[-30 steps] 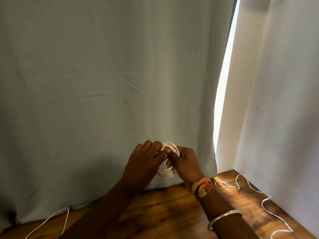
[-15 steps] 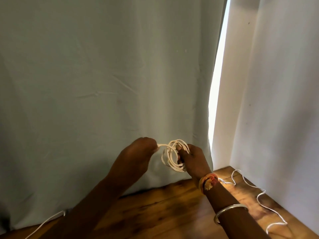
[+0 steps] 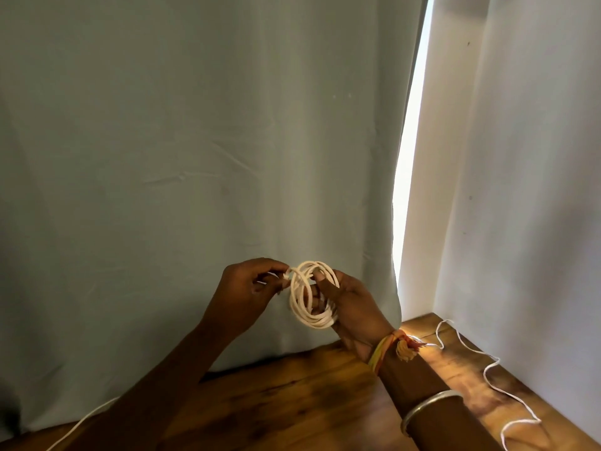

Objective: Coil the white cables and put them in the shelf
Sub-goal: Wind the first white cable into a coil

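Note:
A white cable coil (image 3: 305, 309) of several loops hangs in the air above the wooden surface, in front of a grey-green curtain. My right hand (image 3: 353, 307) grips the coil's right side, thumb across the loops. My left hand (image 3: 248, 288) pinches the cable's free end at the coil's upper left. A second white cable (image 3: 487, 369) lies loose and wavy on the wood at the right. Another white cable strand (image 3: 81, 424) lies at the lower left by the curtain's hem.
The wooden surface (image 3: 292, 402) runs under both arms. The grey-green curtain (image 3: 195, 157) hangs behind the hands, a white cloth (image 3: 536, 190) hangs on the right, and a bright gap (image 3: 408, 157) shows between them. No shelf is in view.
My left hand drew the free end out to the left of the coil, then came back close to it. The coil now hangs more edge-on in my right hand.

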